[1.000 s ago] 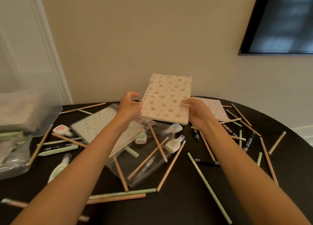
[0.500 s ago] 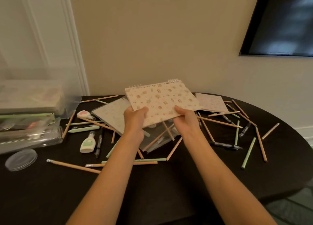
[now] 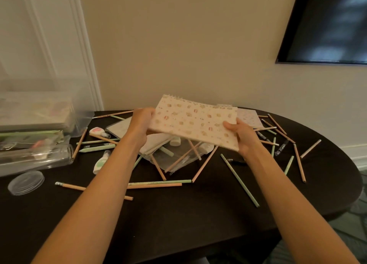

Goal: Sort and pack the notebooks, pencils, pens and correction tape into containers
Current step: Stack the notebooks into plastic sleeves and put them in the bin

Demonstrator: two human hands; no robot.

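At your far left a clear box (image 3: 37, 112) sits on the dark worktop (image 3: 178, 220) with flat things inside, too blurred to name. In front of it a clear jar (image 3: 37, 157) lies on its side, and a round clear lid (image 3: 25, 182) rests flat nearer you. Just right of these lie two correction tapes (image 3: 97, 131) among scattered pencils (image 3: 156, 184). Your left hand (image 3: 142, 122) grips the left edge of the patterned notebook (image 3: 195, 122), fingers curled round it. You hold the notebook above the worktop, tilted, its spiral edge turned away from you, over a clear pouch (image 3: 174, 160) crossed by pencils. Your right hand (image 3: 241, 136) grasps its near right corner, thumb on the cover. Behind that hand a second notebook (image 3: 248, 116) lies flat, and black pens (image 3: 282, 147) and more pencils are strewn to the right.
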